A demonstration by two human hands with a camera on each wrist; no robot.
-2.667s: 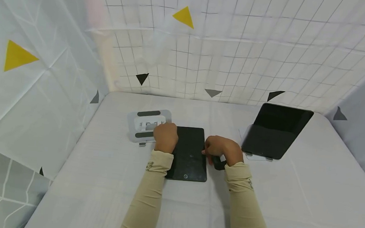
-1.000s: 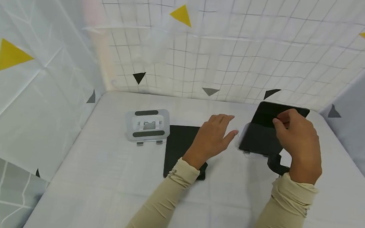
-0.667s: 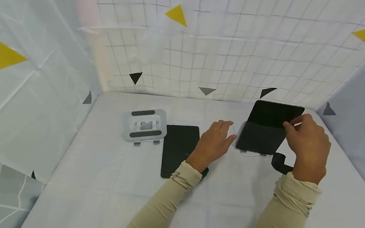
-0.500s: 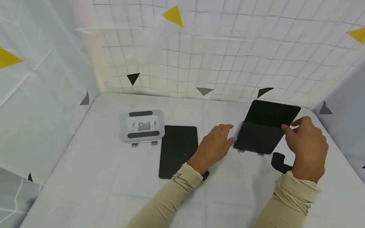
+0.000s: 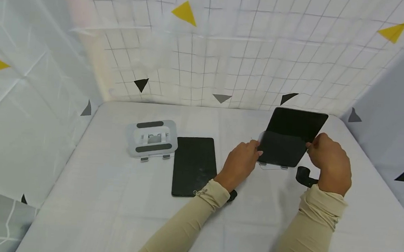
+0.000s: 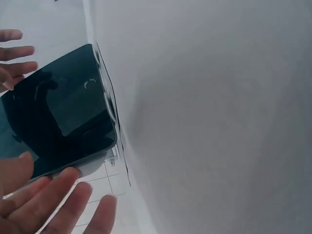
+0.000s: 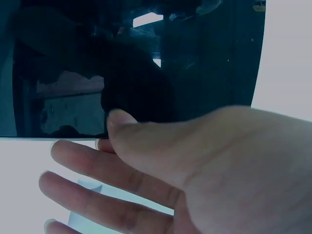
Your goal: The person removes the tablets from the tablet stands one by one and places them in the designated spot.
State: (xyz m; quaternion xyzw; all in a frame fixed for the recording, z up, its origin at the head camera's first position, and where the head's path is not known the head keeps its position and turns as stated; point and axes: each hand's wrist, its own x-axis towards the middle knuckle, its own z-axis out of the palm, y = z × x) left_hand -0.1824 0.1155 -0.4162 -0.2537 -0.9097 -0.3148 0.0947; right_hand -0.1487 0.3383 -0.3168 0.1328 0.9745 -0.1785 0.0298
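Note:
A black tablet (image 5: pixel 285 137) leans tilted back on a stand at the right of the table, its glossy screen facing me. My right hand (image 5: pixel 331 162) pinches its right edge, thumb over the screen and fingers behind, as the right wrist view shows. At its left edge is my left hand (image 5: pixel 239 163), thumb at the front and fingers along the back. The left wrist view has the tablet (image 6: pixel 68 107) between both hands. Below its lower edge, grey stand clips (image 5: pixel 284 167) peek out; the rest of that stand is mostly hidden.
A second black tablet (image 5: pixel 193 168) lies flat on the white table (image 5: pixel 111 213), partly under my left forearm. Left of it is a folded grey-white tablet stand (image 5: pixel 152 139) with dark pads. A white gridded sheet (image 5: pixel 199 63) hangs behind the table.
Both hands have left the flat tablet and moved right to the leaning one. The right hand has taken its right edge, and the left hand has closed in on its left edge.

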